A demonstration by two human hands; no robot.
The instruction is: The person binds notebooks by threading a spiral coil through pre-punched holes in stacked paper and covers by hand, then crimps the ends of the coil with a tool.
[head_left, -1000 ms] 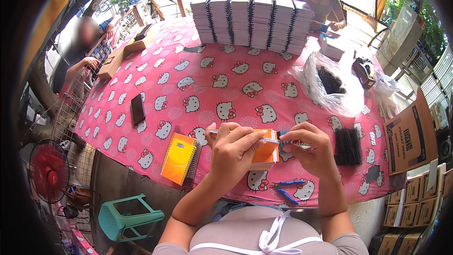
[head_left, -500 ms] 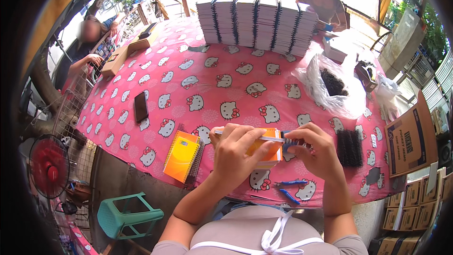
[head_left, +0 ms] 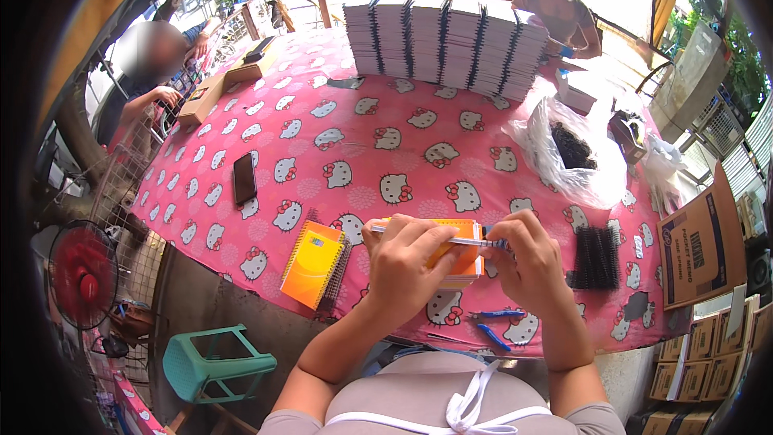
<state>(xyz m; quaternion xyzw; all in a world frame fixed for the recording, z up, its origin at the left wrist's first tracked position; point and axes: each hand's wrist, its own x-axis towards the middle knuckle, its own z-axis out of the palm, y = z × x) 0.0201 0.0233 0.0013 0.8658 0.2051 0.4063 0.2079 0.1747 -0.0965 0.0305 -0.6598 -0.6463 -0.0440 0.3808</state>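
My left hand (head_left: 403,264) is closed round a small notebook (head_left: 465,241), held edge-on with its pages toward me. My right hand (head_left: 527,262) is at the notebook's right end, its fingertips closed on a dark spiral binding coil (head_left: 499,243). Underneath lies a stack of orange-covered pads (head_left: 460,280), partly hidden by my left hand. Left of it are yellow-orange spiral notebooks (head_left: 308,264). To the right of my right hand sits a bundle of black binding coils (head_left: 596,259). Blue-handled pliers (head_left: 494,330) lie near the table's front edge.
A long row of spiral-bound books (head_left: 443,44) stands at the back. A plastic bag (head_left: 538,143) holds black coils. A phone (head_left: 244,179) lies at left, a cardboard box (head_left: 702,238) stands right. A green stool (head_left: 217,364) and a fan (head_left: 83,275) are lower left. Two people sit across.
My right hand has shifted slightly left and turned, its fingers closer together at the notebook's end. My left hand keeps its hold. The person at the back right has moved an arm.
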